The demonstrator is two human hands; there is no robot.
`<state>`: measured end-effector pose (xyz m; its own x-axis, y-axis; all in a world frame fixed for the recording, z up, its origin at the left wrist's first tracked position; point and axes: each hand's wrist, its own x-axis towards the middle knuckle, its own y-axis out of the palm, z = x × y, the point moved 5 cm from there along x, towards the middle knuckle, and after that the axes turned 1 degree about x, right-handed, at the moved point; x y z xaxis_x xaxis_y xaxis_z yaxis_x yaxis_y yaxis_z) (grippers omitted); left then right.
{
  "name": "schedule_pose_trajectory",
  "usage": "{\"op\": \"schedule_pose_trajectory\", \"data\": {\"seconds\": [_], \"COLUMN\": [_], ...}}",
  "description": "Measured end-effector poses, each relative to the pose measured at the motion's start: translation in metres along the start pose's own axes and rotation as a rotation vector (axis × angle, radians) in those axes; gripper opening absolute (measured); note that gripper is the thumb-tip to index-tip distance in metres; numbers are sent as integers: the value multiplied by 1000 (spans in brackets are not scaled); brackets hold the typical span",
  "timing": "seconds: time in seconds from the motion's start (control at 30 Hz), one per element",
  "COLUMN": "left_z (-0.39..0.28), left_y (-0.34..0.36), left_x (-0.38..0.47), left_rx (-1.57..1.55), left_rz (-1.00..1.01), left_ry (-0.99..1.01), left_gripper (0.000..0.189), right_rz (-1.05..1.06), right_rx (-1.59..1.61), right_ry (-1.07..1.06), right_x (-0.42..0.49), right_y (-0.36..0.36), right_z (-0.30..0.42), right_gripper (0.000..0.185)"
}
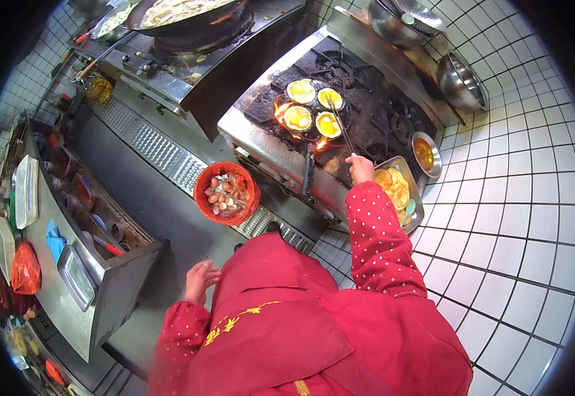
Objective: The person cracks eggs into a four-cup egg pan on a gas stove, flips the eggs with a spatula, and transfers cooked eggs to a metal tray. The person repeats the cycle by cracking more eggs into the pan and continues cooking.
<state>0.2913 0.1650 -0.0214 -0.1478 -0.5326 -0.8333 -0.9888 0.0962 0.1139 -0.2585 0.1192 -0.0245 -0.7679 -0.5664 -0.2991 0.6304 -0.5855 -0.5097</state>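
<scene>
My right hand [361, 169] is closed on a pair of long dark chopsticks or thin tongs [343, 129], whose tips touch the upper right egg-topped round [330, 98] in a flat black pan [317, 140]. Several such rounds with yellow egg lie in the pan, and flames show at its left and front rim. The pan's handle [308, 171] points towards me. Just right of my right hand, a metal tray [417, 210] holds browned flat cakes [394, 188] and a green spoon [409, 210]. My left hand [201, 281] hangs beside my red apron, holding nothing, fingers loosely bent.
A red basket [201, 208] of eggshells stands below the stove's front edge. A metal bowl of oil [424, 154] sits at the stove's right end. A large wok [188, 30] is at the upper left. A steel counter [64, 208] runs along the left; another person's hand [30, 313] shows beyond.
</scene>
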Motion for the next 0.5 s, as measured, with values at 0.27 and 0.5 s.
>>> {"op": "schedule_pose_trajectory", "data": {"seconds": [0.27, 0.5], "left_z": [-38, -52], "left_y": [171, 285], "left_x": [56, 105], "left_rx": [266, 120], "left_rz": [421, 478], "left_ry": [1, 10], "left_gripper": [32, 61], "right_rz": [89, 108], "right_rx": [387, 523], "right_ry": [113, 177], "right_x": [-39, -108], "right_y": [-19, -42], "right_z": [15, 20], "right_gripper": [30, 27]}}
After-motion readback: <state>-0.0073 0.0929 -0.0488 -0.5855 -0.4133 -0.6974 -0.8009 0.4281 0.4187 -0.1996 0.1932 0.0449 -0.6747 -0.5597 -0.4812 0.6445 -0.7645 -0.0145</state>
